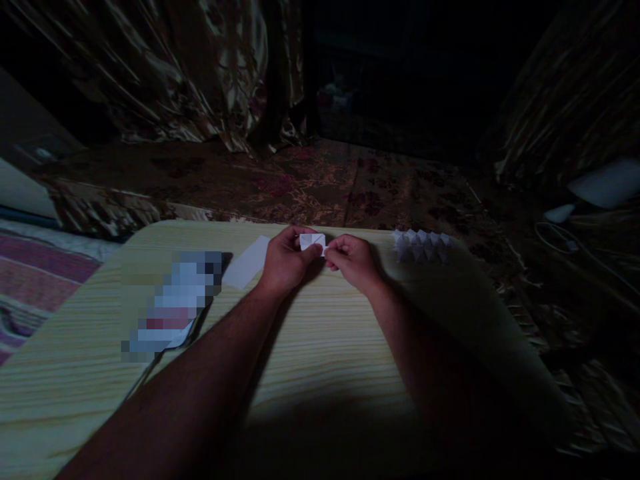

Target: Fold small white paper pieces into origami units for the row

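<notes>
A small white folded paper (311, 241) with crease lines is held up above the far part of the table. My left hand (286, 259) grips it from the left, thumb across its lower front edge. At its lower right corner my right hand (351, 259) pinches the paper between thumb and fingers. Flat white paper (247, 261) lies on the table just left of my left hand. To the right of my right hand stand several small pointed white folded paper pieces (423, 245), set in rows.
The pale wooden table (320, 360) has rounded corners. A pixelated device (175, 300) with a cable lies at left. Patterned curtains (225, 67) hang behind a cloth-covered ledge (300, 177). A striped cloth (35, 273) is at far left, a white object with a cord (607, 183) at right.
</notes>
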{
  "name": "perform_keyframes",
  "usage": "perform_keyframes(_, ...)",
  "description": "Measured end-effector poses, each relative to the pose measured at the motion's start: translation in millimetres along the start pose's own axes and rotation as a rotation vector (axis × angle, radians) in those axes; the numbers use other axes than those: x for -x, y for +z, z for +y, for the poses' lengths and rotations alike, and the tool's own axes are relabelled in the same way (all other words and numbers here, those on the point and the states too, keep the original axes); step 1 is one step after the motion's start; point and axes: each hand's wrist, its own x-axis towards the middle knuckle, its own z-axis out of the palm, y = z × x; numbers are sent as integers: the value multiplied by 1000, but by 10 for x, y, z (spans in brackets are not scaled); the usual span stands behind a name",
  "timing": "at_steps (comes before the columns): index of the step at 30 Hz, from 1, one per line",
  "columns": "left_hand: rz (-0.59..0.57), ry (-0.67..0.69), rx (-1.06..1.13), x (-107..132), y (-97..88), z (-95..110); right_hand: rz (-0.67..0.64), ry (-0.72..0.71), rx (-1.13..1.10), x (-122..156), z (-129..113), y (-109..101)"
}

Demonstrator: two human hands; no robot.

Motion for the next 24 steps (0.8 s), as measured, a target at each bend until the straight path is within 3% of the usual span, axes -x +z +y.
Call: perform_keyframes(24,3,51,-65,6,14,-23,127,-160,94,6,74,21)
